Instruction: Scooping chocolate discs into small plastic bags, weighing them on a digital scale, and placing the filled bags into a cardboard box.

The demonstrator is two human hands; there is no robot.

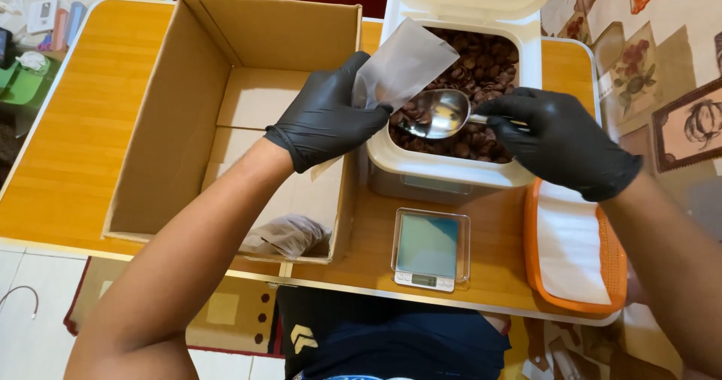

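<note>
— While we look down from the head camera, what do we see in our two hands?

— We see both in black gloves. Our left hand [325,115] has its grip closed on a small clear pouch [401,63], pinched at the lower edge so the mouth stays tilted toward the spoon. Our right hand [560,141] has its grip closed on the handle of a metal spoon [435,114], and the bowl of the spoon is just at the mouth of the pouch.

— Where is all this held?

— Directly over the white container [451,171], which is full of small brown pieces [481,64]. We judge this is so that anything that falls from the spoon lands back inside. The lid stands open at the far side.

— Does the spoon carry something?

— A few brown pieces seem to lie at its edge, but we cannot tell how many.

— What else is on the desk [68,162]?

— An open cardboard box [226,109] is on the left, touching the container, with one filled pouch [286,236] lying in its near corner. A small digital scale [429,248] sits in front of the container, close to our body, with nothing on it. An orange-rimmed tray [579,252] with a white cloth is on the right.
</note>
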